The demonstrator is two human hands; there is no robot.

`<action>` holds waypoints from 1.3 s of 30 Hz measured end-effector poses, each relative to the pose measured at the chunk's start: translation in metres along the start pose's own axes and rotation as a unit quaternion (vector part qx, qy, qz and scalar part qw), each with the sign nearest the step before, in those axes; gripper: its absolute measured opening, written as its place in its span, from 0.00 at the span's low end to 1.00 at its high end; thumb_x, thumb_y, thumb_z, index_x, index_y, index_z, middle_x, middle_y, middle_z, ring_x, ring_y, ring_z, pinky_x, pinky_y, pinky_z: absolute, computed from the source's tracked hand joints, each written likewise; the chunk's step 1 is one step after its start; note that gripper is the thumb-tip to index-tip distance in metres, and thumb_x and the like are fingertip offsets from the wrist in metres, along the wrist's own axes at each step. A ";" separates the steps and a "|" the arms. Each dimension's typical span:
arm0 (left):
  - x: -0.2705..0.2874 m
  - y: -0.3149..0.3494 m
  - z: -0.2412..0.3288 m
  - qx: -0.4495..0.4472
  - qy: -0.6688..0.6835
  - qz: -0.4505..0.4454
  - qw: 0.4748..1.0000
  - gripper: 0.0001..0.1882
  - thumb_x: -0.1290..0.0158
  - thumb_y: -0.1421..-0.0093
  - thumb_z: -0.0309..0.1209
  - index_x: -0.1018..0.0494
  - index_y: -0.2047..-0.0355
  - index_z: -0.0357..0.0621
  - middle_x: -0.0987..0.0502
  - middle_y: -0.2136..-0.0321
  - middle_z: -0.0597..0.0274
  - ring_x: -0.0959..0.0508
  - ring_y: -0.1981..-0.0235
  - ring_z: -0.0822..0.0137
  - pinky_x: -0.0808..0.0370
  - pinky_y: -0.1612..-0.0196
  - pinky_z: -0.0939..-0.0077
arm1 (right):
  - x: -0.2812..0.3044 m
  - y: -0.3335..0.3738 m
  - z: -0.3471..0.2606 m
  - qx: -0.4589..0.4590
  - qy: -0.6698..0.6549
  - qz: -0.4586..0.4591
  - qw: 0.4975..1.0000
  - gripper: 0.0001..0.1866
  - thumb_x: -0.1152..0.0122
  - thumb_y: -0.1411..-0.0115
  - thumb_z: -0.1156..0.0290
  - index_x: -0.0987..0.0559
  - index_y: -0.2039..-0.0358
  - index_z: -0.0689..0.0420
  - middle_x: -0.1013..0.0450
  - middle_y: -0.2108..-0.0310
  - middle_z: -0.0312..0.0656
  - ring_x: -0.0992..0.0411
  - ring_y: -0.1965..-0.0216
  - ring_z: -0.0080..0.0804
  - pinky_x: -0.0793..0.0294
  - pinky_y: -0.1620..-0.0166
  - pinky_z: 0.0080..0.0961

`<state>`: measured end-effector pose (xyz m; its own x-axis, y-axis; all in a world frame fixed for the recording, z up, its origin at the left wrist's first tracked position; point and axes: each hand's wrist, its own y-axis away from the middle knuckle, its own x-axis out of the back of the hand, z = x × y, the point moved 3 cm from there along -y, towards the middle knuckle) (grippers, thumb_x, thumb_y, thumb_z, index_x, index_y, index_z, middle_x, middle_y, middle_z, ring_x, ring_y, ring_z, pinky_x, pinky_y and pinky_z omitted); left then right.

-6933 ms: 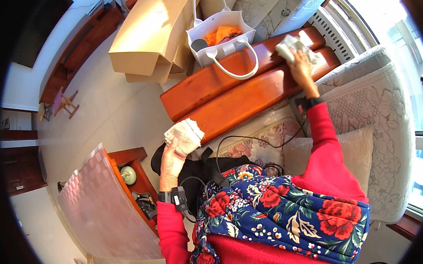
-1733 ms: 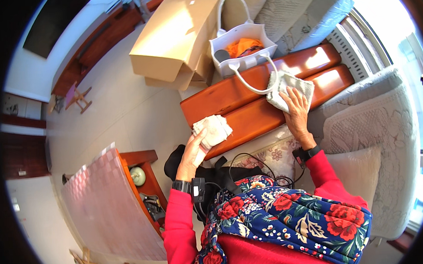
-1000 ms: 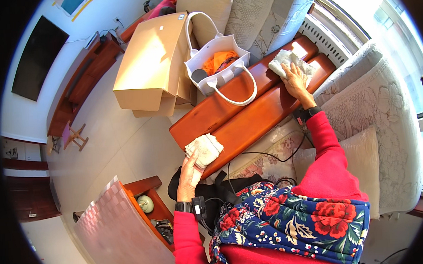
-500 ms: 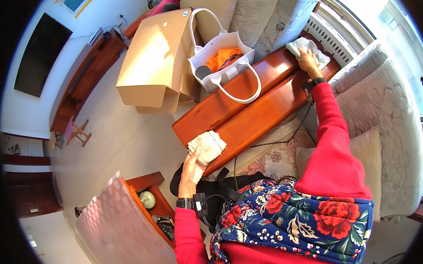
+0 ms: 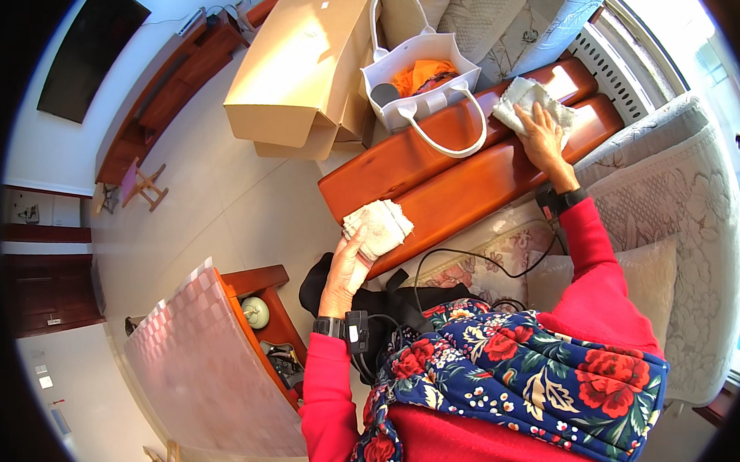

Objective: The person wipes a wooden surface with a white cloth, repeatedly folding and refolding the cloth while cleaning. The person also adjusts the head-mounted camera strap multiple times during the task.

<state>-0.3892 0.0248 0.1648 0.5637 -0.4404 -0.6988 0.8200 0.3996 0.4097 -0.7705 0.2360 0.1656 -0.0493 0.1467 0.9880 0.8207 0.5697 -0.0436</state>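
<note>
Right hand (image 5: pixel 542 143) spreads on grey cloth (image 5: pixel 523 95) toward the wooden armrests' (image 5: pixel 459 196) far end; left hand (image 5: pixel 341 273) pinches cream cloth (image 5: pixel 384 228) opposite.

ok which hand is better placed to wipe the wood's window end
Probably the right hand: it rests on a grey cloth near that end; the left hand holds a white cloth near the opposite end.

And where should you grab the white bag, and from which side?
On the white bag, the far handle arches upward and the near handle droops down its near side, over the brown wooden boards, so each makes an open loop to grasp. Probably best to come from above and grip both together, which should help keep the orange fabric inside from spilling.
</note>
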 end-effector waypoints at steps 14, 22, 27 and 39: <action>0.009 0.005 -0.005 -0.062 0.050 0.014 0.997 0.29 0.46 0.37 0.43 0.38 0.40 0.45 0.32 0.42 0.59 0.32 0.41 0.60 0.33 0.39 0.59 | 0.001 0.084 -0.134 0.230 -0.065 0.028 0.971 0.32 0.43 0.49 0.74 0.30 0.41 0.38 0.46 0.35 0.52 0.51 0.34 0.52 0.52 0.38 0.60; 0.016 0.006 -0.006 -0.070 0.084 0.040 0.993 0.26 0.51 0.35 0.47 0.37 0.41 0.51 0.30 0.43 0.65 0.30 0.43 0.63 0.27 0.46 0.60 | 0.001 0.124 -0.195 0.361 -0.106 0.016 0.926 0.27 0.46 0.46 0.73 0.28 0.44 0.39 0.43 0.37 0.52 0.46 0.35 0.51 0.52 0.37 0.59; 0.006 0.007 -0.003 -0.079 0.081 0.061 0.992 0.26 0.52 0.35 0.49 0.36 0.41 0.52 0.30 0.44 0.66 0.29 0.44 0.64 0.26 0.46 0.61 | 0.004 0.140 -0.214 0.414 -0.124 0.027 0.901 0.25 0.44 0.48 0.71 0.26 0.47 0.45 0.39 0.41 0.51 0.43 0.38 0.50 0.50 0.38 0.58; 0.015 0.009 -0.002 -0.046 0.032 0.060 0.997 0.27 0.52 0.36 0.53 0.35 0.43 0.53 0.28 0.47 0.66 0.25 0.49 0.65 0.22 0.56 0.68 | 0.021 0.107 -0.164 0.375 -0.208 0.045 0.902 0.21 0.46 0.49 0.78 0.24 0.53 0.49 0.27 0.51 0.40 0.31 0.49 0.37 0.38 0.44 0.39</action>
<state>-0.3737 0.0232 0.1562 0.6479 -0.3337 -0.6847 0.7323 0.5201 0.4395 -0.5897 0.1673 0.2058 -0.3385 0.4223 0.8409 0.2243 0.9041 -0.3637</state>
